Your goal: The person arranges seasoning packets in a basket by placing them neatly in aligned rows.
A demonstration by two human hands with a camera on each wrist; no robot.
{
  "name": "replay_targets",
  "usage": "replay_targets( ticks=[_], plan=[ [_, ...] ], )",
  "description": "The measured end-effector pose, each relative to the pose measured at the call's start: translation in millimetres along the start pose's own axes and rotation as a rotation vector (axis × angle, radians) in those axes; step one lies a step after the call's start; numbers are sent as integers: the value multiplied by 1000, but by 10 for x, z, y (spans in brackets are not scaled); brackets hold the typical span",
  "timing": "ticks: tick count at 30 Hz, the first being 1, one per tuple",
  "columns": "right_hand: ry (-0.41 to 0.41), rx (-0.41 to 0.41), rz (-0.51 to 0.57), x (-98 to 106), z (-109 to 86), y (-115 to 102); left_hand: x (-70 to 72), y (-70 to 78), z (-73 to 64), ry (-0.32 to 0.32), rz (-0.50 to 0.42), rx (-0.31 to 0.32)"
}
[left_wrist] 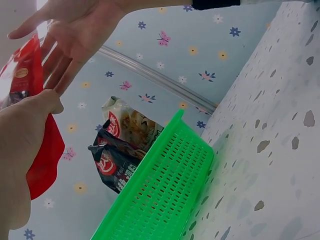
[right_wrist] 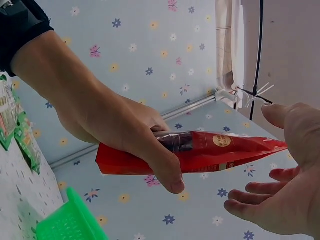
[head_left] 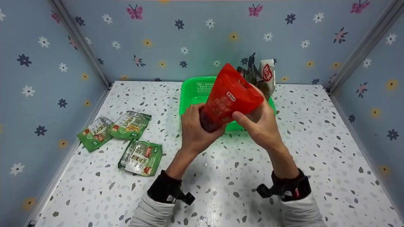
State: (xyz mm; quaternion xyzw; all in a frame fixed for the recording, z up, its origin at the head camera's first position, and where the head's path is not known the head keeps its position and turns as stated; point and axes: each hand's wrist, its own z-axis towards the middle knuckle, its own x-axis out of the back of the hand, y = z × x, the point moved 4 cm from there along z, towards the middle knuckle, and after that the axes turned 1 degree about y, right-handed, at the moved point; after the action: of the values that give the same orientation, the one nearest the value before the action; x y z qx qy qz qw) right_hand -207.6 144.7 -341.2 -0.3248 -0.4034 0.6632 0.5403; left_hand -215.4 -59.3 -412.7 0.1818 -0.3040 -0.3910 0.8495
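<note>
A red stand-up pouch (head_left: 225,94) with white lettering and a clear window showing dark contents is raised over the front of a green plastic basket (head_left: 187,94). My left hand (head_left: 198,130) grips it around its lower end, thumb on one side and fingers on the other. Beside the pouch's upper end is my right hand (head_left: 266,126). In the right wrist view that hand (right_wrist: 295,185) has its fingers spread, with the pouch's tip (right_wrist: 270,145) between thumb and fingers and no grip around it.
In the basket's right part stand a white packet (head_left: 268,74) and a dark packet (head_left: 251,72), poking above the rim. Several green snack packets (head_left: 141,157) lie at the left of the speckled table (head_left: 303,132). Patterned walls (head_left: 208,37) enclose the back and sides.
</note>
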Motion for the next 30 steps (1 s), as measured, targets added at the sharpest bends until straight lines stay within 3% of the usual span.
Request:
replay_targets(
  ticks=[5,17,30],
  plan=[
    [28,-59,-25,5,-39,20,-40,19,-20,1,15,-44],
    [234,-36,-176,105,-54,19,-64,33,-25,1,52,-81],
    [261,54,-164,85,-44,7,-74,39,-37,35,56,-98]
  ],
)
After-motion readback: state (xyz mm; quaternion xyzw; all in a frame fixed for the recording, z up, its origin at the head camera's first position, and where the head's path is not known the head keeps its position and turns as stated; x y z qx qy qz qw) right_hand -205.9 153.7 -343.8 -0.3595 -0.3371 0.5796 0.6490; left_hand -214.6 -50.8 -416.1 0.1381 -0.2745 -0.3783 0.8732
